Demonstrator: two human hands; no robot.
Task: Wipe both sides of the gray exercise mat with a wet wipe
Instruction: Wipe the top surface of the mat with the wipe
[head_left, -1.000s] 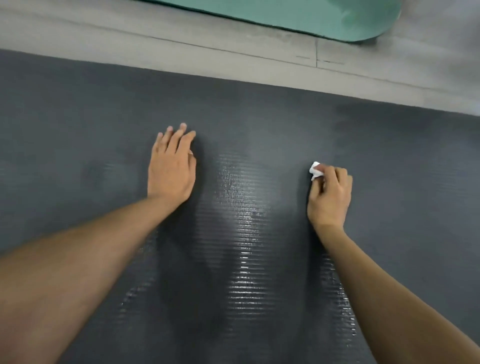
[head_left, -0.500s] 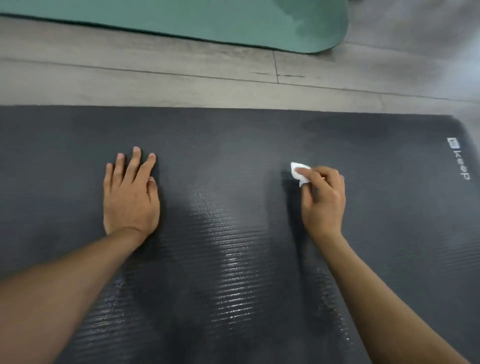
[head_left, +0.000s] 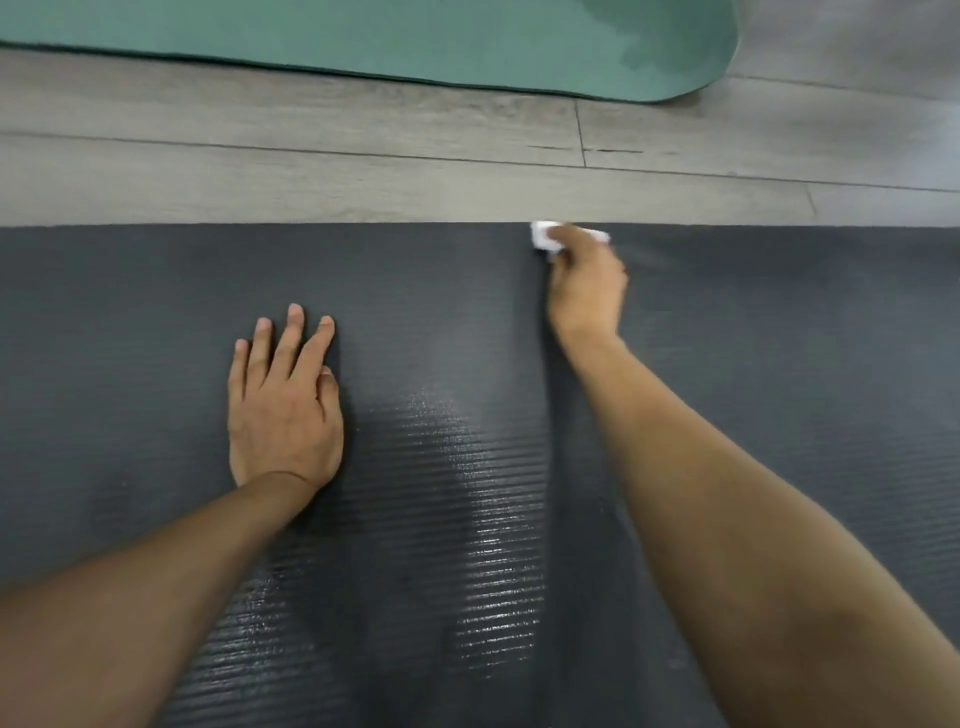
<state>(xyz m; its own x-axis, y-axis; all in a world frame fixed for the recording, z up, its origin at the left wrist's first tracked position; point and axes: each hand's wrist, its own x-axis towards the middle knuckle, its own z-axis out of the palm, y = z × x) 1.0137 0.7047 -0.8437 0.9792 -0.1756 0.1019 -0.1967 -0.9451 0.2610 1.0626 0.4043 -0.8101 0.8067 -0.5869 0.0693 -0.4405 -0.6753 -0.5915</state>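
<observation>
Head view
Mat: the gray mat (head_left: 779, 364) lies flat on the floor (head_left: 311, 171), its long axis running left to right across the picture; both short ends fall outside the picture, and its far long edge is straight and parallel to the floorboards.
Mat surface: ribbed, the ribs running along the long axis; a shiny wet-looking patch (head_left: 483, 519) sits between the two forearms, toward the near edge.
Wipe: a small white wad (head_left: 545, 236) at the mat's far edge, right of middle, touching the mat; part of it is hidden under the fingers, and it is blurred.
Right hand: the hand (head_left: 587, 286) reaches to the far edge, fingers curled over the wipe and gripping it against the mat; the forearm slants in from the lower right corner.
Left hand: the hand (head_left: 283, 405) lies palm down on the mat left of middle, fingers straight and slightly spread, pointing to the far edge, holding nothing.
Green mat: a second mat (head_left: 415, 47) lies on the floor beyond, well apart from the gray one, its rounded corner at the upper right.
</observation>
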